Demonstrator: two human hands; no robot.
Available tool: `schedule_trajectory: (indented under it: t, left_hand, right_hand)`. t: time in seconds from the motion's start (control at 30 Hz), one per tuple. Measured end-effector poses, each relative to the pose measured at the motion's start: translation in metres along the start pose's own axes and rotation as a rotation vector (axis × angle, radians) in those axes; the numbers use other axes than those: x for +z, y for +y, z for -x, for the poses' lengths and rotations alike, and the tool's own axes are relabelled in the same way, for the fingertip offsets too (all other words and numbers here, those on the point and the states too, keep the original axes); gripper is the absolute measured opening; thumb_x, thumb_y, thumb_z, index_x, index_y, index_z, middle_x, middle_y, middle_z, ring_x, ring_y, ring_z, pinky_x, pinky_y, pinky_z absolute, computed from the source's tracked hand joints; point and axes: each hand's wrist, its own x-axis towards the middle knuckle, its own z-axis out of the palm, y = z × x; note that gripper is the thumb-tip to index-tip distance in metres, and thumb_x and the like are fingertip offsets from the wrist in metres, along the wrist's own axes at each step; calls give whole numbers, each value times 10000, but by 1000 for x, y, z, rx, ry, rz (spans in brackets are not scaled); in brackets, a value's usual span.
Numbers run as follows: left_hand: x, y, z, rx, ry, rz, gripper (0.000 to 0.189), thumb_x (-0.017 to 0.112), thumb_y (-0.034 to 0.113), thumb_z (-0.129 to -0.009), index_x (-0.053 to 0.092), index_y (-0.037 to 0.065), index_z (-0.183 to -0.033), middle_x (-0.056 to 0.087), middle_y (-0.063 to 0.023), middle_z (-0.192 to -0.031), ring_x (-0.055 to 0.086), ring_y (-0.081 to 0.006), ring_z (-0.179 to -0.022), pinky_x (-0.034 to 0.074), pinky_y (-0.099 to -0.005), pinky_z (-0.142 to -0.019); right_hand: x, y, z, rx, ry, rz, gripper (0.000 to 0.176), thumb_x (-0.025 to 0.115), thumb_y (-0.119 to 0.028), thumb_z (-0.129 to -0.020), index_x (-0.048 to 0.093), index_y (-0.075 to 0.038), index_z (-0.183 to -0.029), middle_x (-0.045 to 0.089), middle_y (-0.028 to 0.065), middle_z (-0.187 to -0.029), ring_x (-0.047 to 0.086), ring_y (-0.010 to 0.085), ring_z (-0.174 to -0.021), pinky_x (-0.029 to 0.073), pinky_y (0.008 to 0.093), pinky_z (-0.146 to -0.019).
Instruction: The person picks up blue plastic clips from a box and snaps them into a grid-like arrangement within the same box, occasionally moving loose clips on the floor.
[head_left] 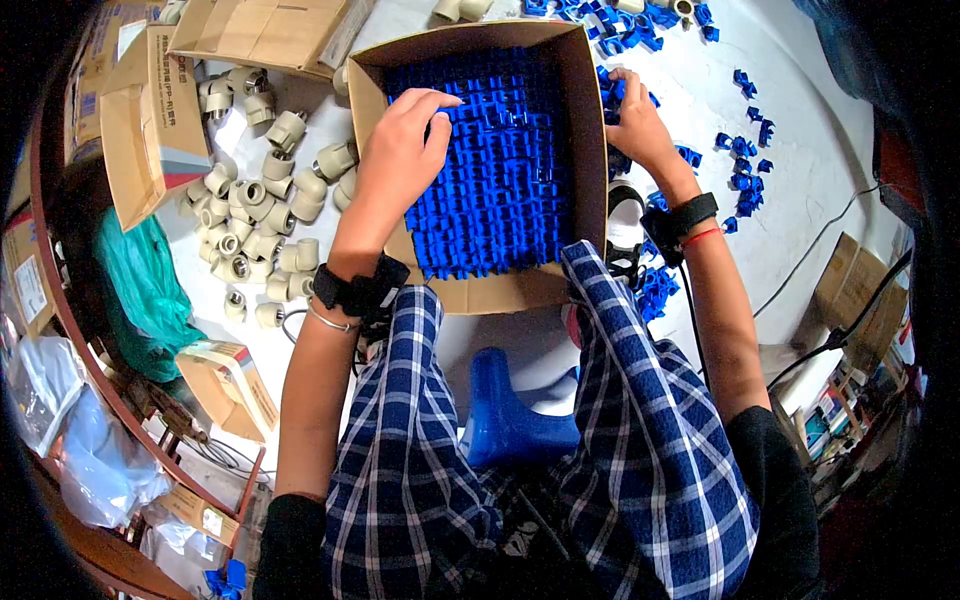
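Note:
A cardboard box stands upright in front of my knees, packed with rows of blue plastic pipe clips. My left hand reaches over the box's left wall, its fingers loosely bent above the clips and its thumb apart from them. Outside the right wall, my right hand has its fingers and thumb curled around a blue pipe clip, partly hidden by the hand and the box edge. More loose blue clips lie beside the box.
Beige pipe fittings are heaped on the white floor to the left, near open cartons and a green plastic bag. Scattered clips lie to the right. A blue stool is between my legs; a black cable runs at right.

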Motion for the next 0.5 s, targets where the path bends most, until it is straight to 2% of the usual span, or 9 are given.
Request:
schedule_trajectory:
  t: [0.07,0.17,0.23,0.4,0.5]
  left_hand:
    - [1,0,0,2,-2,-9,183,503,76,-873,618,46,-1012,612,-142,-999,595,-300,-953,456,-345,-854]
    - [2,-1,0,13,2,-22,182,498,66,-870,622,46,-1002,611,-144,-995,596,-299,-946,457,-345,-851]
    - [3,0,-1,22,22,-12,176,492,73,-865,627,41,-975,609,-150,-963,592,-315,-909,463,-363,-822]
    - [3,-1,-2,11,41,10,179,482,75,-861,634,45,-950,606,-157,-925,590,-333,-866,469,-381,-785]
    - [3,0,-2,-23,-7,-12,178,492,62,-874,632,40,-981,615,-151,-946,605,-296,-895,463,-332,-813]
  right_hand:
    - [1,-3,-2,-52,47,16,884,800,-303,-641,288,-224,-1357,489,269,-1132,547,440,-1006,472,482,-852]
    - [-9,-12,-5,3,-21,41,843,792,-304,-656,309,-210,-1341,505,258,-1113,546,439,-1022,480,466,-848]
    - [-16,-20,-6,65,-171,62,816,782,-305,-671,316,-203,-1334,521,259,-1090,566,444,-979,489,469,-829]
    - [-15,-20,-9,51,-191,162,789,772,-324,-678,336,-198,-1323,529,277,-1065,581,460,-917,497,476,-799]
    - [-12,-16,-12,29,-178,191,762,768,-327,-675,362,-188,-1305,526,293,-1058,579,467,-906,498,474,-791]
